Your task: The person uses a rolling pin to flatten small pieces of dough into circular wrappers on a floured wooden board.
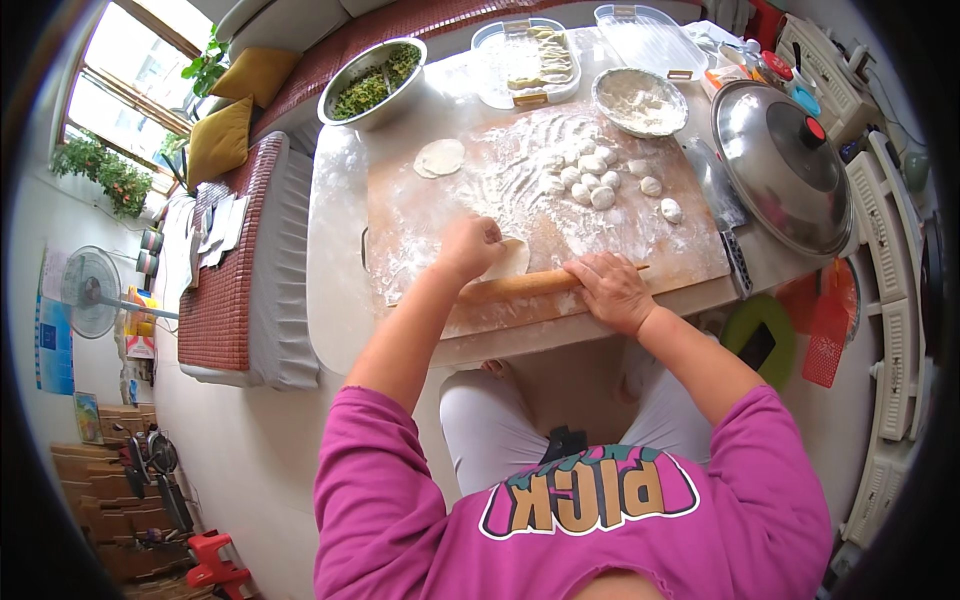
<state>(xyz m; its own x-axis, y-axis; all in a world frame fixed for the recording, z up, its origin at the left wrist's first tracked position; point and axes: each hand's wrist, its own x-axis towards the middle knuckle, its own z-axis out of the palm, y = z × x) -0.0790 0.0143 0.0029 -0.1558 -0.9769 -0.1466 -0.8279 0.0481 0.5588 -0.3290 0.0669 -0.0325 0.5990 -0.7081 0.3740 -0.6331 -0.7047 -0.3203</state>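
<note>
My left hand [470,247] pinches the edge of a small round dough wrapper [512,258] on the floured wooden board [400,225]. Just in front of the wrapper, on my side, lies a wooden rolling pin [520,287], touching its near edge. My right hand [614,291] rests over the pin's right part, fingers bent across it; the tapered tip pokes out beyond. Finished-looking flat wrappers [440,158] lie overlapped at the board's far left. Several floured dough balls [590,180] are bunched right of centre, with loose flour spread around them.
Behind the board stand a metal bowl of chopped green filling [420,52], a plastic box with shaped dumplings [572,75], another clear box [690,60] and a bowl of flour [660,110]. A cleaver [738,262] and a large domed lid [765,175] lie at the right.
</note>
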